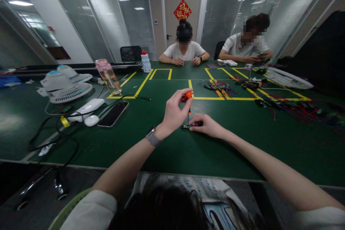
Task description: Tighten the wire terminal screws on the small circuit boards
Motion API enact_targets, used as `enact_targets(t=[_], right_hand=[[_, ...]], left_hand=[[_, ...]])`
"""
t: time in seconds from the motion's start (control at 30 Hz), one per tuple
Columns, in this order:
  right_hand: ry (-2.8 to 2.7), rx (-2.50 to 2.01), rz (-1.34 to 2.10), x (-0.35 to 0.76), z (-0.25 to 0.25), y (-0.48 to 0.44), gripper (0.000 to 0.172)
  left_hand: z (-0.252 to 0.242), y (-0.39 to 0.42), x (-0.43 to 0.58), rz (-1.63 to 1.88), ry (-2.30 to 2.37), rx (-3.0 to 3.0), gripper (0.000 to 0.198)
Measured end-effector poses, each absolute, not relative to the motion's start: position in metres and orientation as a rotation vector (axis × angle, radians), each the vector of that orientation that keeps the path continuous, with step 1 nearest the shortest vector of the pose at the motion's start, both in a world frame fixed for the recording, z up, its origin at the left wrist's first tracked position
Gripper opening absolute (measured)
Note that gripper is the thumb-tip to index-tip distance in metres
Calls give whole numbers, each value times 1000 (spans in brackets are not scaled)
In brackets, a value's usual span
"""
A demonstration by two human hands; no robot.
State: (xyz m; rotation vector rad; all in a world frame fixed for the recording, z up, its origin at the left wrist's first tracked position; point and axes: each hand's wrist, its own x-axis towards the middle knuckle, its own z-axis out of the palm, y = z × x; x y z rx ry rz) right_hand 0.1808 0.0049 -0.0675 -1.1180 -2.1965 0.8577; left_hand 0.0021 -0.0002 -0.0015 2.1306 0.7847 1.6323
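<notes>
Left hand (175, 108) pinches the top of an orange screwdriver (188, 95) between thumb and fingers, the tool upright and its shaft pointing down at a small green circuit board (185, 127). Right hand (207, 126), just beside it, has its fingers closed on the board's right part, low at the green table (161, 155).

Farthest left, black cables (40, 147) run over the table's near edge. Then come two white fans (71, 92), a long white device (87, 110), a rounded white case (91, 120) and a phone (113, 114); a stretch of green surface separates the phone from the left hand. Both hands are well in from the near edge, which passes under the forearms. Beyond the right hand, a wire bundle (219, 89) lies across yellow tape (242, 99). Rightward, more green surface reaches to a longer heap of wires (304, 106).

On the left, the front fan partly covers the rear one. Left fingers hide some of the screwdriver's handle; whether its tip touches the board is too small to tell. Right fingers cover part of the board. The right-hand wires tangle beyond separating and are cut off by the picture's edge, beneath a dark shape (323, 50) that is hard to make out.
</notes>
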Motion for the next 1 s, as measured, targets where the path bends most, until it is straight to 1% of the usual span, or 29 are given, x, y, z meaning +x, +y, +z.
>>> enact_targets(t=[0.3,0.43,0.5,0.73,0.93,1.0], right_hand=[[-2207,-1122,847,181,-67,5,21],[-2203,-1102,859,181,-67,5,21],[-2204,-1100,865,181,-67,5,21],[-2179,-1110,861,181,-67,5,20],[-2199,-1120,842,181,-67,5,19],[-2205,-1117,843,181,-67,5,19]], left_hand=[[0,1,-1,1610,726,2082,16],[0,1,-2,1475,637,2039,28],[1,1,-2,1457,615,2027,30],[5,-1,-4,1602,764,2247,20],[4,-1,-3,1486,659,2282,33],[1,1,-2,1487,650,2222,34]])
